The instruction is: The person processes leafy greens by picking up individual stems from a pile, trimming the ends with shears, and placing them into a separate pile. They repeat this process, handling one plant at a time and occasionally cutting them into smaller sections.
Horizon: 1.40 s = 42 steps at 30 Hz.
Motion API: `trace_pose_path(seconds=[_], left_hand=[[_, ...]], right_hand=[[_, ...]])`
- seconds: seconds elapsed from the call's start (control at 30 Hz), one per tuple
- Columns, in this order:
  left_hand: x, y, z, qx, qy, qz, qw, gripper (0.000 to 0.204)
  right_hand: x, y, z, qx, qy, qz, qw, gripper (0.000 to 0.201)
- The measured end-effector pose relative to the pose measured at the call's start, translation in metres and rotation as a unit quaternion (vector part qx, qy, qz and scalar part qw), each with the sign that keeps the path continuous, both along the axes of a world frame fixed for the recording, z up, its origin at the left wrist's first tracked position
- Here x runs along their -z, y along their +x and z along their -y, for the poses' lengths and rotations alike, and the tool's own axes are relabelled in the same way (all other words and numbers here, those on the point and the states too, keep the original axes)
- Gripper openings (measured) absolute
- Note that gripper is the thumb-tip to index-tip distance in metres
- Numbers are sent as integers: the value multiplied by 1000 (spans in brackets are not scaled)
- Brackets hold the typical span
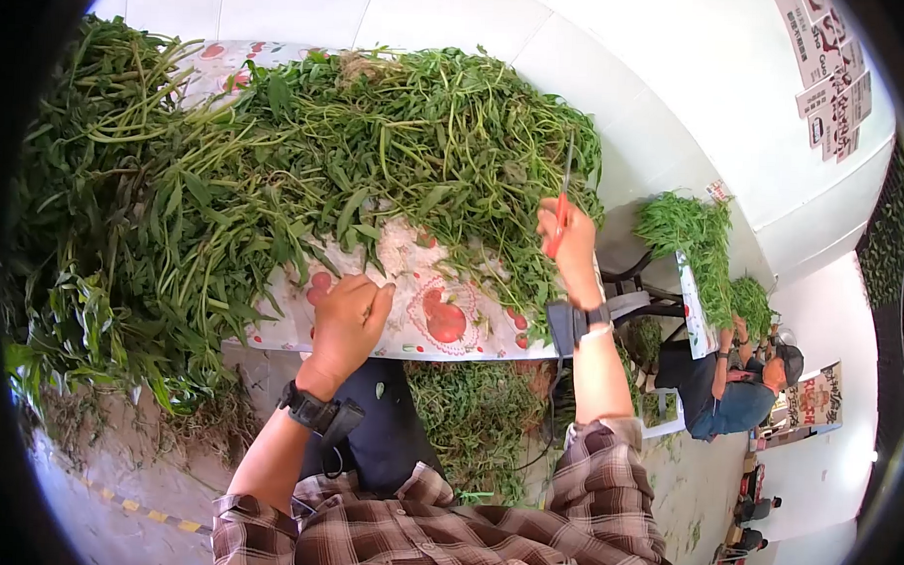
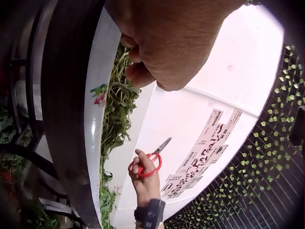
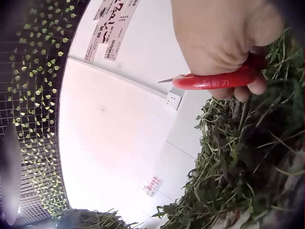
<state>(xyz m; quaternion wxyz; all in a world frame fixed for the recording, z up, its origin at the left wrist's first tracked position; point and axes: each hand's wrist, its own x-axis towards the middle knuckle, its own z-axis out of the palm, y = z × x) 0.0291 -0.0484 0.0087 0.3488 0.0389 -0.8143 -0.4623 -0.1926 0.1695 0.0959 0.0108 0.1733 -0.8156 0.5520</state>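
My right hand [image 1: 571, 249] holds red-handled scissors [image 1: 560, 227] over the right end of the leafy plant pile [image 1: 427, 132]. In the right wrist view, the fingers are curled through the red handle [image 3: 214, 81], and a thin metal tip sticks out past it. The left wrist view also shows these scissors [image 2: 151, 164], blades pointing away from the hand. My left hand [image 1: 351, 324], its fingers curled, is above the table's front part by the pile's near edge. Nothing shows between the left fingers [image 2: 139, 75]; the palm is hidden.
A fruit-patterned cloth [image 1: 401, 326] covers the table. Stems and leaves hang over its left side, and more greens [image 1: 482, 413] lie on the floor below. To the right, another person [image 1: 737, 402] works with greens at a second table [image 1: 692, 301]. A white wall [image 1: 619, 49] stands behind.
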Motion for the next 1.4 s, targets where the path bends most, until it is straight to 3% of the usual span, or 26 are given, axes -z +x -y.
trace_pose_path(seconds=[0.13,0.2,0.3,0.4,0.47,0.7,0.87,1.1,1.23,1.3,1.33,1.4], left_hand=[[-5,1,0,-3,-8,-17,1000,24],[2,-1,1,4,-44,-33,998,23],[9,0,0,-4,-30,-45,999,24],[7,0,2,-11,-33,-70,997,23],[6,0,1,0,-28,-79,996,23],[6,0,0,-2,-22,-79,997,23],[7,0,0,2,-25,-63,998,23],[4,1,1,-2,-25,-54,998,23],[-8,24,4,-12,-35,-12,999,17],[-17,46,10,-43,-50,-80,995,4],[-27,59,15,-42,-54,-77,995,4],[-51,83,27,-106,-97,-105,984,22]], right_hand=[[11,-44,28,-4,83,-109,991,18],[17,-69,39,62,321,-314,891,21],[25,-81,49,21,287,-271,919,24],[36,-88,46,36,357,-327,874,32],[31,-81,47,39,417,-282,863,30],[33,-66,39,13,395,-275,877,20],[41,-56,30,-49,316,-237,917,19],[54,-44,25,-34,340,-277,898,18],[54,-37,28,-3,375,-269,887,16],[53,-34,30,-5,368,-260,893,15],[54,-32,30,-6,365,-252,896,15],[60,-38,27,-4,368,-251,895,15]])
